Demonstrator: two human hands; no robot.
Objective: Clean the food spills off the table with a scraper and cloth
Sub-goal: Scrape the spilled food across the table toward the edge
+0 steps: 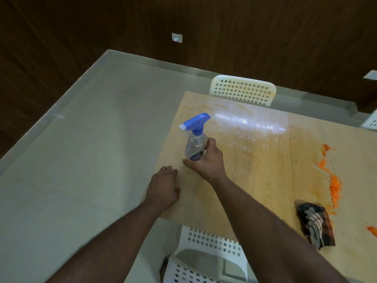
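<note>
Two bare forearms reaching forward from the near edge

The right hand [206, 160] is farther out, its fingers curled round a spray bottle [195, 142], thumb pointing left, wrist angled left. The left hand [163, 188] lies nearer and to the left, palm down, fingers loosely bent and holding nothing.

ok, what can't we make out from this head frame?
- Scraper: none visible, head view; possibly beyond the right edge.
- Orange spill: cut off by the right edge.
- Cloth: bunched, what's under it is hidden.
- Spray bottle: label covered by the right hand.
- Left hand: palm contact with table unclear.
</note>
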